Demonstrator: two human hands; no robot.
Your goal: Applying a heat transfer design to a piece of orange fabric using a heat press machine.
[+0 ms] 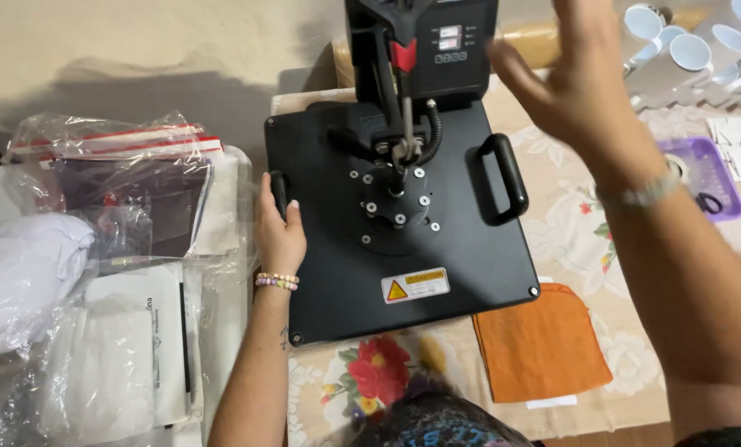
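Observation:
A black heat press with a flat square top plate stands on a floral tablecloth. My left hand grips the black handle on the plate's left edge. My right hand is raised above the right side of the press, fingers spread and blurred, holding nothing. Below it is the right handle. The control box with a small display rises at the back.
An orange folded cloth lies at the front right of the press. Clear plastic bags with folded garments pile at the left. White mugs and a purple tray sit at the back right.

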